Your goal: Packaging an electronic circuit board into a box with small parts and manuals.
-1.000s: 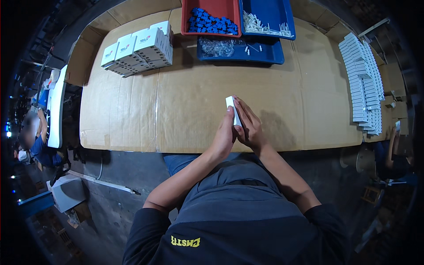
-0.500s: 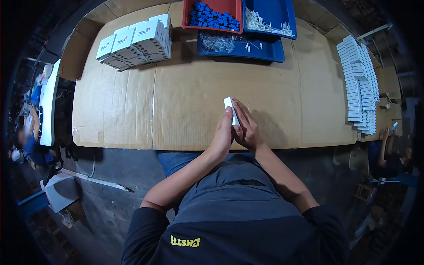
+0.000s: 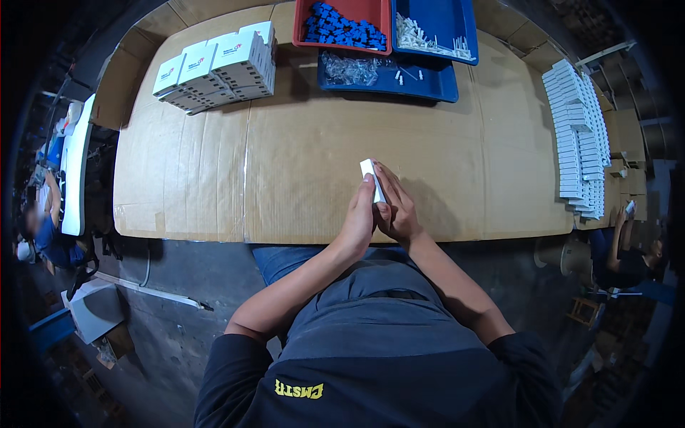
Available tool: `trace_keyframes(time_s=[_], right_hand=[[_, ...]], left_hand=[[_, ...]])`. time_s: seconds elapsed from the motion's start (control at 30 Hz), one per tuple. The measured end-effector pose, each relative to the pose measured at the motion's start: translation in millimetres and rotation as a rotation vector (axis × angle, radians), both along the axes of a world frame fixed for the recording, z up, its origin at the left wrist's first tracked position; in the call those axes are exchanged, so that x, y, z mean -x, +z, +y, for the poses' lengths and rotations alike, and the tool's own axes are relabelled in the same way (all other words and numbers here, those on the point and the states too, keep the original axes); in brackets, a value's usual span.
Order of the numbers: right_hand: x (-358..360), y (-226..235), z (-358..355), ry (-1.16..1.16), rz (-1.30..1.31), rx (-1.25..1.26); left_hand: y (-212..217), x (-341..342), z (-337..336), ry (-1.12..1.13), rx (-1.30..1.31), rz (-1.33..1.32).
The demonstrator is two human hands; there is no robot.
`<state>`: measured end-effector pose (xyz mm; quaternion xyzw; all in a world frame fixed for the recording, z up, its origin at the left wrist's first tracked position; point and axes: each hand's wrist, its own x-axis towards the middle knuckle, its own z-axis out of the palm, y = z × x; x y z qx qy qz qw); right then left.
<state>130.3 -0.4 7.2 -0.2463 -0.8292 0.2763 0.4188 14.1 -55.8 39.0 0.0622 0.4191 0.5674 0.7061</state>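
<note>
A small white box (image 3: 369,170) stands on edge between my palms, just above the near part of the cardboard-covered table (image 3: 321,157). My left hand (image 3: 359,214) presses it from the left, its thumb along the near face. From the other side my right hand (image 3: 399,210) closes on it, fingers stretched up along the box. Only the box's top and a narrow strip of its side show; the palms hide the rest.
White boxes (image 3: 221,68) are stacked at the far left. A red tray (image 3: 296,36) of blue parts and a blue tray (image 3: 471,36) of white parts stand at the back, with another blue tray (image 3: 442,84) before them. Thin white pieces (image 3: 574,135) stand stacked at the right.
Both hands keep the white box pressed between them with almost no movement. The whole view has shifted very slightly.
</note>
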Motion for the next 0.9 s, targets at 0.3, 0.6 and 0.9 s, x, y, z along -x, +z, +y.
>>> trace_keyframes(time_s=[0.3,0.6,0.9], right_hand=[[-1,1,-1,-0.012,-0.024,0.049],[3,-1,4,-0.031,-0.014,0.102],[12,29,27,0.06,0.003,0.106]], left_hand=[[1,2,0,-0.027,0.01,-0.006],[2,4,8,-0.025,0.022,0.032],[2,22,18,0.034,-0.127,0.179]])
